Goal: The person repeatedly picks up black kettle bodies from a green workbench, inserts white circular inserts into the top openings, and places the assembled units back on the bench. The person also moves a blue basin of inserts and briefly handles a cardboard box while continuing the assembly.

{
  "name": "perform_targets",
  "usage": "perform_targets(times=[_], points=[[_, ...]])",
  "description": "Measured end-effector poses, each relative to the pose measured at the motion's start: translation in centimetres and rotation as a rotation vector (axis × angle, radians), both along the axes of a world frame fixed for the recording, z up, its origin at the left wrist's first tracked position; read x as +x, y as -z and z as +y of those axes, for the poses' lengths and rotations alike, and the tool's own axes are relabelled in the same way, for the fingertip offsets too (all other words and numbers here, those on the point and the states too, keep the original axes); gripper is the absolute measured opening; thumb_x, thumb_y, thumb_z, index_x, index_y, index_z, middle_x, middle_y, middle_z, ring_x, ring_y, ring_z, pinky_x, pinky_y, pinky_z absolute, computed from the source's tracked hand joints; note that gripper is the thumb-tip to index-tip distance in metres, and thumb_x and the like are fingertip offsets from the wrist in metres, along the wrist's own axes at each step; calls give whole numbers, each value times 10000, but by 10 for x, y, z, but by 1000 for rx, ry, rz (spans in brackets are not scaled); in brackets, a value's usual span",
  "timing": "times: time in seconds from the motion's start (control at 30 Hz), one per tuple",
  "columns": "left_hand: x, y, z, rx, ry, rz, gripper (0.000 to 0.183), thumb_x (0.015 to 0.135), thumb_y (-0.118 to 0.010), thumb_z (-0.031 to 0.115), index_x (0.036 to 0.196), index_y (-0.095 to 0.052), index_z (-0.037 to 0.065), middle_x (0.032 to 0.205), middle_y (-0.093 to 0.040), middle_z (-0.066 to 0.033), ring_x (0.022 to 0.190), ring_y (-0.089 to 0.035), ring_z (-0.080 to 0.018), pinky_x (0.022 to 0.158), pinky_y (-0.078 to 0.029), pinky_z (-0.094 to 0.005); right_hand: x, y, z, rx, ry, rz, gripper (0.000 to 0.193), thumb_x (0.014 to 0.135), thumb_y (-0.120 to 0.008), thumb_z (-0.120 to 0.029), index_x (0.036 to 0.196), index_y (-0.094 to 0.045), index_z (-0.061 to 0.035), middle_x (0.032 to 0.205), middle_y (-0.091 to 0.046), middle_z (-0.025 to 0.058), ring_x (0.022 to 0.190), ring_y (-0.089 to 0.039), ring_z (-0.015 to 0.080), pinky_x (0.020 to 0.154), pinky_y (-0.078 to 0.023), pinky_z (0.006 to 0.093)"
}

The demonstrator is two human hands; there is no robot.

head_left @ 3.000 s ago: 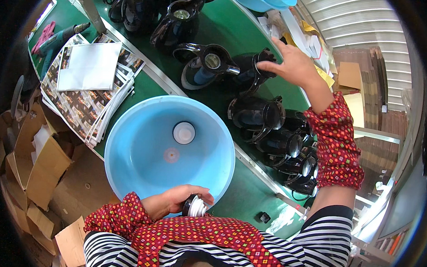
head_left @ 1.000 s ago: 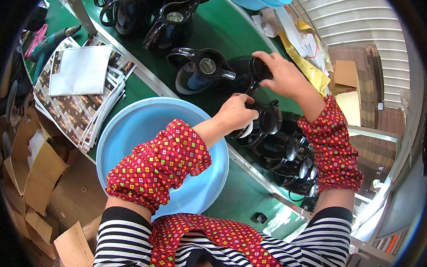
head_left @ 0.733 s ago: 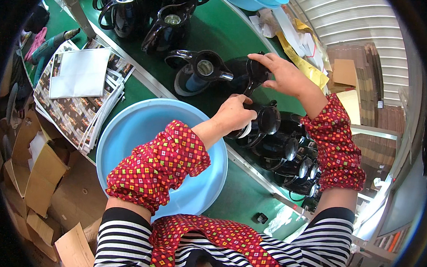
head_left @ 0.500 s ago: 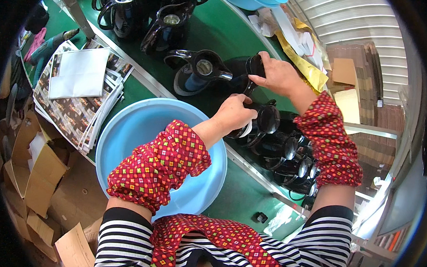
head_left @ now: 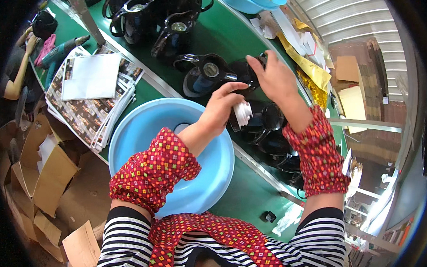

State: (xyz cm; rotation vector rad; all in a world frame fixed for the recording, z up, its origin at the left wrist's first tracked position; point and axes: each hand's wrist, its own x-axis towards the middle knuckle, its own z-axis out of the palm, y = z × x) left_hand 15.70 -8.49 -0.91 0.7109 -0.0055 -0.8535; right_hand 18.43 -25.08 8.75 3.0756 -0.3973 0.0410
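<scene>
Left grip (head_left: pixel 218 109) closed on white stopper (head_left: pixel 243 114), which juts right of the fingers. Right grip (head_left: pixel 277 80) curved at top of black jug (head_left: pixel 242 67), inward of table's (head_left: pixel 252 175) far edge; its closure cannot be told.

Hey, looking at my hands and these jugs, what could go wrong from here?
Your left hand holds a white-threaded stopper in the air, so it might slip and drop. Your right hand is at the black jug near an open-mouthed jug; a bump could perhaps tip one.
</scene>
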Motion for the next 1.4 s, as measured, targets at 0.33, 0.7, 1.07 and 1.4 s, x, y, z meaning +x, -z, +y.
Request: perform_targets(times=[0.33, 0.7, 1.07, 1.4], points=[[-19, -21, 33, -132, -619, 76, 385, 1022, -411, 163, 1345, -554, 10, 1268, -674, -152, 1147, -666, -255, 1000, -535, -372, -85, 23, 77, 1948, 104, -44, 519, 1029, -690, -270, 1435, -501, -8, 1303, -649, 60, 1160, -649, 154, 954, -569, 354], [-33, 8, 40, 475, -676, -643, 500, 974, -498, -18, 1466, -474, 65, 1386, -583, -135, 1263, -590, -259, 951, -512, -324, -68, 17, 85, 1764, -60, -40, 561, 1118, -481, -402, 1561, -320, -96, 1355, -537, 89, 1284, -532, 179, 1066, -476, 358], [82, 48, 69, 972, -317, -1342, 1072, 621, -957, 423, 1490, -435, 75, 1466, -467, -182, 1452, -376, -401, 1243, -267, -526, 30, 14, 51, 295, -649, 138, 746, 780, -799, -154, 1469, -514, -152, 1380, -526, 205, 1304, -507, 410, 1137, -432, 476], [81, 60, 67, 929, -347, -1315, 1053, 589, -978, 398, 1452, -452, 104, 1449, -457, -180, 1423, -391, -417, 1199, -334, -526, 47, -16, 58, 82, -670, 390, 787, 746, -910, -274, 1450, -572, -172, 1301, -652, 155, 1227, -615, 374, 1014, -533, 437]])
